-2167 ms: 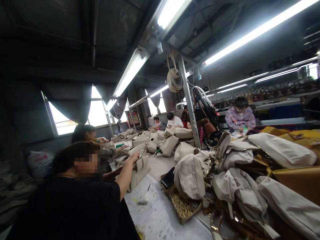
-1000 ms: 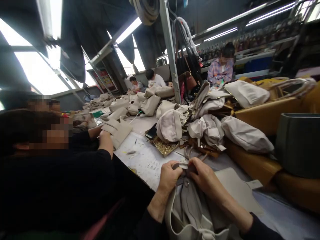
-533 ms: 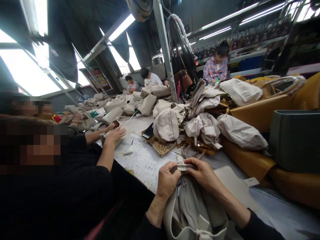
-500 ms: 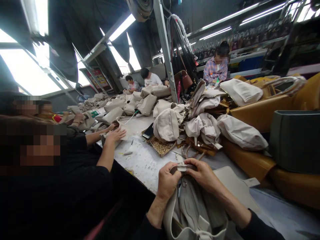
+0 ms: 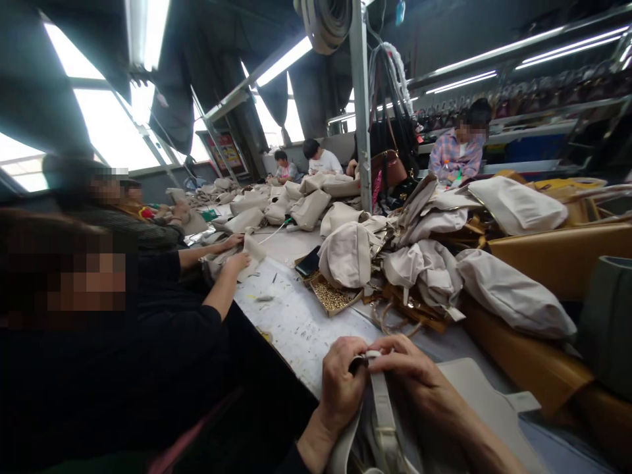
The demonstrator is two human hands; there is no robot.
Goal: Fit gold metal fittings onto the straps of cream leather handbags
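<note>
My left hand (image 5: pixel 342 382) is closed round the upper edge of a cream handbag (image 5: pixel 342 447) close in front of me. My right hand (image 5: pixel 412 368) pinches a cream strap (image 5: pixel 382 401) where it loops over at that edge, right beside the left fingertips. The strap hangs down over the bag's opening from there and passes through a small band lower down. Fingers hide part of the loop, and the lower part of the bag is cut off by the frame. A flat cream panel with a tab (image 5: pixel 474 388) lies to the right of my right hand.
Beyond my hands stands a shallow box of small gold fittings (image 5: pixel 333 296), near a heap of cream bags (image 5: pixel 345 253). Tan bags (image 5: pixel 557 257) and a dark bag (image 5: pixel 609 322) are on the right. At left, a co-worker's arms (image 5: pixel 224 283) reach over the white table (image 5: pixel 291 329).
Both hands have come down slightly, and the strap now hangs over the bag's opening instead of standing up beyond the edge. The view has swung left. The co-worker's hands have shifted on their piece.
</note>
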